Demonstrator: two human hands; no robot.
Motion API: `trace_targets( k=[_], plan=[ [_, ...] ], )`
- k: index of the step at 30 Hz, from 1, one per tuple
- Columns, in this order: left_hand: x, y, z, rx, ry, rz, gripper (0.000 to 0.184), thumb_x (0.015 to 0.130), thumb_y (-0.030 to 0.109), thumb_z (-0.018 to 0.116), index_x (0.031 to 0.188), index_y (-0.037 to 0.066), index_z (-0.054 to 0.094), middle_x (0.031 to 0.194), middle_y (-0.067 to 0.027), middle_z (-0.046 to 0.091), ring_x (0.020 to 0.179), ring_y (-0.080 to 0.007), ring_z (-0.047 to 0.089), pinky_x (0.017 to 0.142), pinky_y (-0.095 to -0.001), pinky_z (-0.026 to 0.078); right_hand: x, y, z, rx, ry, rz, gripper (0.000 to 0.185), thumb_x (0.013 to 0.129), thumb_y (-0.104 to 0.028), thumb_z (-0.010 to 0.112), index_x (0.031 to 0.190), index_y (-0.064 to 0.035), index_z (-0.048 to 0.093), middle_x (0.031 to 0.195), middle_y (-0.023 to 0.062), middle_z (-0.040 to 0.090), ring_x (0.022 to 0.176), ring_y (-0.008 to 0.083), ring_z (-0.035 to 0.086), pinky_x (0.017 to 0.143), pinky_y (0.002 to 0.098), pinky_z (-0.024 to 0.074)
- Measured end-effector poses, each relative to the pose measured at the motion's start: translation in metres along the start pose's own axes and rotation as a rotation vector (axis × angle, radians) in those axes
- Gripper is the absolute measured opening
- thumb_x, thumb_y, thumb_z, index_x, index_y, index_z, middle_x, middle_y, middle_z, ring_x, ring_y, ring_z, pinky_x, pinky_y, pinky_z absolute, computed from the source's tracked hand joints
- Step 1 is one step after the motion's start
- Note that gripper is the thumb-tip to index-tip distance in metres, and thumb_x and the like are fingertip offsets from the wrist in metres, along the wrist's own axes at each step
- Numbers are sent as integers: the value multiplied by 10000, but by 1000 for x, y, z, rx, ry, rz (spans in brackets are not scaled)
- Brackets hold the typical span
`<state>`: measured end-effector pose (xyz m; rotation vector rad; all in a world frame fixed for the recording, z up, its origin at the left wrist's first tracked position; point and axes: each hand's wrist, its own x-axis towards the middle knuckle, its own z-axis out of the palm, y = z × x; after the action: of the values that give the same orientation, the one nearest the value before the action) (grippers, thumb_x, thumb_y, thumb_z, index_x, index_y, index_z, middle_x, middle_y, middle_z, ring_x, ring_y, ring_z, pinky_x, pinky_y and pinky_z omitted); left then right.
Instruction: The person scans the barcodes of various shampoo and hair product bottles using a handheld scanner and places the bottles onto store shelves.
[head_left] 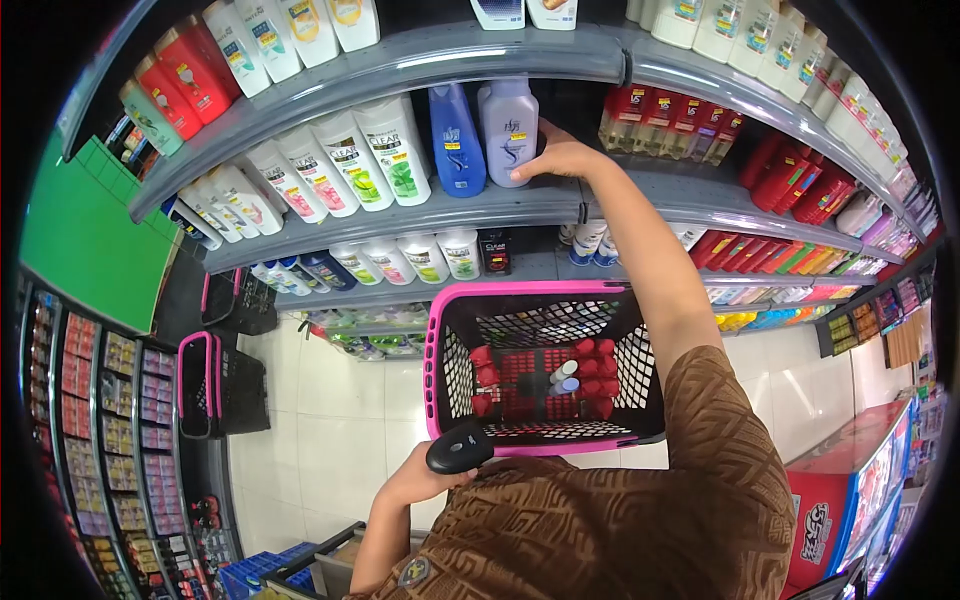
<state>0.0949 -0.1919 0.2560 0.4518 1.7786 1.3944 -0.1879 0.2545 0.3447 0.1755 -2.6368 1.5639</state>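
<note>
My right hand (563, 158) reaches to the middle shelf and grips a lavender shampoo bottle (509, 125) from its right side. The thumb lies across the bottle's lower front; the other fingers are partly hidden behind it. The bottle stands upright, beside a blue shampoo bottle (458, 140). Near my body, my left hand (418, 476) is closed around a black rounded handheld device (460, 449). In front of me is a black shopping basket with a pink rim (540, 288). Inside it are several red items (597, 375) and two small light-coloured bottles (564, 378).
White Clear bottles (392, 150) line the shelf on the left, red-labelled bottles (660, 118) on the right. The grey shelf edge (450, 88) above overhangs. Black baskets with pink handles (215, 385) stand on the floor at left; a red and blue display box (840, 500) is at lower right.
</note>
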Motion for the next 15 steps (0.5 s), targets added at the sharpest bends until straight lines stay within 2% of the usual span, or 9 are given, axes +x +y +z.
trace_targets(
  k=[2,3,4,6,7,11,13,15],
  plan=[
    [-1,-1,4,-1,31,2,286,836,107,842,1064,2,703,858,6,691,779,-77,560,705,-271,495,2,-2,-4,-78,-47,-17,1273,566,-321,964,1577,15,266,1499,215,498,1386,316,490,1192,376,340],
    [-1,-4,7,4,51,17,281,835,109,842,1057,6,704,844,10,686,761,-71,553,688,-267,489,8,0,-1,-16,-31,-29,1297,555,-276,967,1608,-47,245,1496,198,514,1383,300,498,1191,388,342],
    [-2,-5,9,11,70,34,277,834,110,842,1051,9,704,829,14,680,743,-66,546,671,-262,484,10,3,2,-7,-40,-31,1297,555,-276,967,1608,-47,245,1496,198,514,1383,300,498,1191,388,342],
    [-3,-2,13,22,89,-15,272,832,110,842,1043,11,703,818,18,677,736,-65,543,666,-262,481,11,3,7,240,-37,-38,1220,576,-251,956,1583,-52,296,1446,177,561,1351,285,527,1175,408,360],
    [-3,-1,14,34,100,-56,267,829,109,843,1036,14,703,808,21,674,728,-64,539,661,-263,478,15,9,13,312,-6,-81,1126,591,-232,947,1538,-58,363,1397,156,597,1313,269,558,1154,416,385],
    [-6,0,21,-13,133,-65,260,828,109,843,1026,17,701,795,28,667,720,-63,537,654,-264,475,21,20,24,393,2,-100,1085,592,-235,948,1506,-48,396,1390,161,600,1297,266,570,1140,412,402],
    [-6,-5,22,28,122,-100,287,837,126,843,1052,10,692,876,-18,699,807,-101,560,763,-294,508,21,21,24,420,6,-79,1055,593,-235,950,1481,-35,416,1374,171,606,1284,267,581,1126,408,416],
    [-6,-5,25,24,124,-109,292,837,126,845,1056,10,692,881,-15,700,813,-99,560,767,-293,507,22,23,25,399,19,-93,1058,593,-243,951,1480,-30,415,1369,177,608,1280,271,582,1126,407,417]
  ],
)
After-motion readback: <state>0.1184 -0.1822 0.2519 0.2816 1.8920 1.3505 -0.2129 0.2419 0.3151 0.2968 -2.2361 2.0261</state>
